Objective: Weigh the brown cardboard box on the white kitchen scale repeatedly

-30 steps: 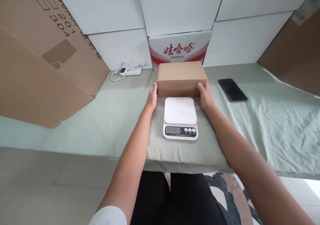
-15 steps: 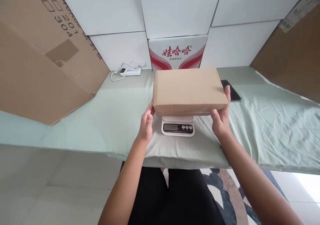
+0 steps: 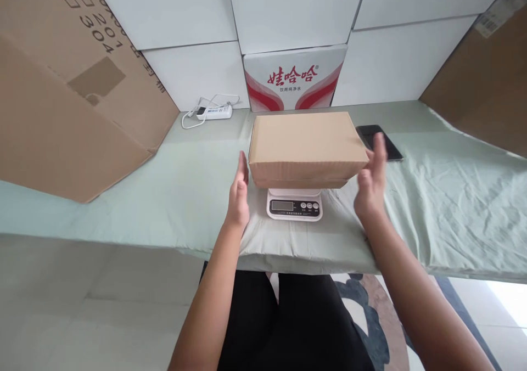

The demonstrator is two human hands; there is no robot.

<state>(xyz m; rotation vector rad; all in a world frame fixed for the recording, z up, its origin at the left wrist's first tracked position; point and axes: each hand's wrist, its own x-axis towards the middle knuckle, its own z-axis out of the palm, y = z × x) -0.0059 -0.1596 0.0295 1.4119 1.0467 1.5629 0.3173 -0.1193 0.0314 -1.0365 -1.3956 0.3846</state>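
Resting on a digital kitchen scale (image 3: 295, 207), a brown cardboard box (image 3: 308, 143) sits between two hands.
The left hand (image 3: 237, 198), fingers straight and held wide of a grip, stands just beside the box; the right hand (image 3: 371, 187), blurred, has its fingers spread by the opposite end, contact unclear, near a smartphone (image 3: 392, 150) on the cloth-covered worktop (image 3: 197, 195).

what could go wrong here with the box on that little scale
The cardboard box is wider than the scale and juts out past both sides, so it might tip if its weight sits off centre.

The left hand and right hand are open beside it, not gripping, so a tilt might not be caught in time.

The phone lies just beyond the right hand and could perhaps get knocked.
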